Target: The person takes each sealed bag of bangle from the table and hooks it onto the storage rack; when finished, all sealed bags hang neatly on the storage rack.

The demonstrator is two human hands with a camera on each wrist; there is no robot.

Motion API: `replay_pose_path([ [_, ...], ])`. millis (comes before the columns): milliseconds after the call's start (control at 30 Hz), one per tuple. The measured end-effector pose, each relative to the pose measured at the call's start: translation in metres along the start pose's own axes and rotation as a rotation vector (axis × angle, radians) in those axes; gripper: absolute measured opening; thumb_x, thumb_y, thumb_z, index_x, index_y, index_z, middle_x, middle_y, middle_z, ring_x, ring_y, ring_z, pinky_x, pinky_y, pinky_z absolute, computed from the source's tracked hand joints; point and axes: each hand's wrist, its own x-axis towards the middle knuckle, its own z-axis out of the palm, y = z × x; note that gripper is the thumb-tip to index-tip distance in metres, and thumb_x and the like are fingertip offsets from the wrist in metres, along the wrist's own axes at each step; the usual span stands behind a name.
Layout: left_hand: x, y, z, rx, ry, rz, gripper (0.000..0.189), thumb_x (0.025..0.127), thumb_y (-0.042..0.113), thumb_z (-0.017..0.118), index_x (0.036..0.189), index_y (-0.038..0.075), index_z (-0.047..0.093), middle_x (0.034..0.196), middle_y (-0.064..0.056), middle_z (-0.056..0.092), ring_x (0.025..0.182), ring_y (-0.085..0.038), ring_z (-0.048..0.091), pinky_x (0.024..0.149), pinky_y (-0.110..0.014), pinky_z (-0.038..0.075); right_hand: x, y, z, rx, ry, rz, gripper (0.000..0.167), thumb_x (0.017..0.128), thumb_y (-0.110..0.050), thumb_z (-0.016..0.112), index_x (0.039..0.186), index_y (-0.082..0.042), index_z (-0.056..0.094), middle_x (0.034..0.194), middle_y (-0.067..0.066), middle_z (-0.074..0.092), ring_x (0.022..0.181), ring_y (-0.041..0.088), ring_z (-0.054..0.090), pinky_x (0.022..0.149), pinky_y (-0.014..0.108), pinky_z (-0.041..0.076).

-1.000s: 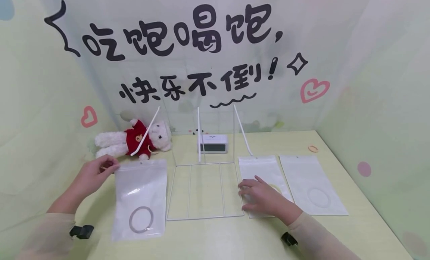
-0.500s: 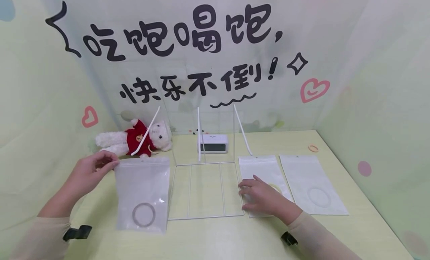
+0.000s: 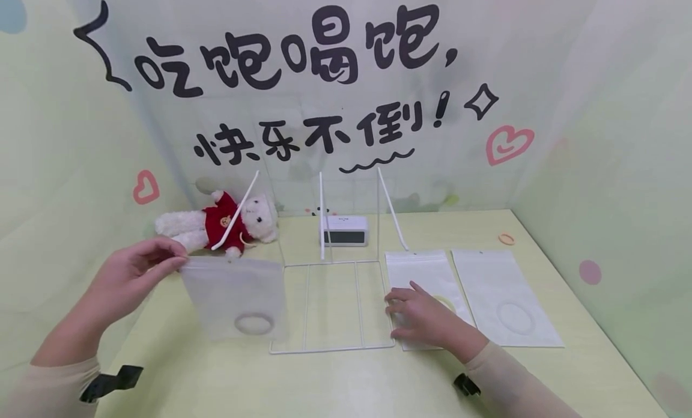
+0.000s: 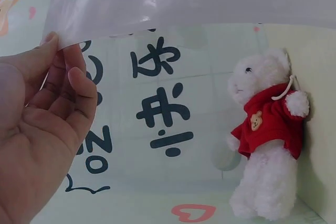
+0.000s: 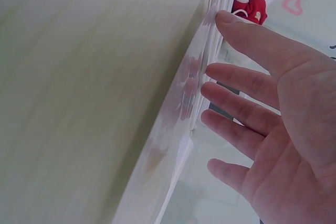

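My left hand (image 3: 127, 280) pinches the top left corner of a clear zip bag (image 3: 229, 292) between thumb and fingers. The bag is raised and tilted, its lower part hanging over the table; a grey ring (image 3: 236, 324) shows inside. In the left wrist view the bag (image 4: 173, 3) spans the top, its corner between the fingertips of my left hand (image 4: 47, 114). My right hand (image 3: 424, 319), fingers spread and slightly bent, rests at the right side of a white wire rack (image 3: 330, 349), over a second zip bag (image 3: 416, 271) with a yellowish ring, partly covered.
A third zip bag (image 3: 483, 280) with a pale ring lies to the right. The rack's three slanted prongs (image 3: 391, 208) reach forward. Behind stand a digital clock (image 3: 346, 232) and a lying white plush bear (image 3: 216, 223) in red. A small orange band (image 3: 506, 239) is at back right.
My left hand has lifted the bag off the table; its lower edge has swung up and to the right. The right hand has stayed in place.
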Motion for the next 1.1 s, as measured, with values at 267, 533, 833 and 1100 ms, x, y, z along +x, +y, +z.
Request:
replay_pose_path([
  [267, 0.003, 0.014, -0.010, -0.115, 0.039, 0.166, 0.032, 0.083, -0.026, 0.067, 0.103, -0.001, 0.068, 0.095, 0.005, 0.068, 0.080, -0.003, 0.063, 0.071, -0.008, 0.055, 0.001, -0.002, -0.003, 0.000, -0.012, 0.011, 0.038, 0.080, -0.028, 0.088, 0.110, -0.007, 0.077, 0.127, 0.010, 0.070, 0.128, 0.033, 0.061, 0.113, 0.071, 0.040],
  [533, 0.006, 0.020, -0.017, -0.327, 0.043, 0.260, 0.033, 0.079, -0.033, 0.061, 0.104, -0.012, 0.066, 0.101, -0.004, 0.069, 0.087, -0.011, 0.062, 0.071, -0.012, 0.055, 0.002, -0.002, -0.003, 0.001, -0.011, 0.008, 0.039, 0.080, -0.028, 0.088, 0.110, -0.007, 0.077, 0.127, 0.010, 0.071, 0.128, 0.034, 0.061, 0.113, 0.071, 0.041],
  [833, 0.013, 0.034, -0.029, -0.490, 0.098, 0.299, 0.023, 0.082, -0.033, 0.059, 0.099, -0.018, 0.064, 0.100, -0.007, 0.071, 0.086, -0.012, 0.064, 0.074, -0.011, 0.057, 0.003, -0.001, -0.002, -0.006, -0.002, 0.000, 0.038, 0.080, -0.028, 0.088, 0.111, -0.008, 0.077, 0.128, 0.010, 0.071, 0.128, 0.034, 0.062, 0.112, 0.071, 0.041],
  [1100, 0.016, 0.036, -0.029, -0.393, 0.114, 0.230, 0.026, 0.081, -0.032, 0.061, 0.101, -0.016, 0.065, 0.098, -0.005, 0.070, 0.085, -0.012, 0.063, 0.074, -0.011, 0.057, 0.001, -0.002, -0.001, 0.000, 0.006, 0.006, 0.038, 0.080, -0.028, 0.088, 0.110, -0.007, 0.077, 0.128, 0.010, 0.071, 0.127, 0.033, 0.062, 0.111, 0.073, 0.041],
])
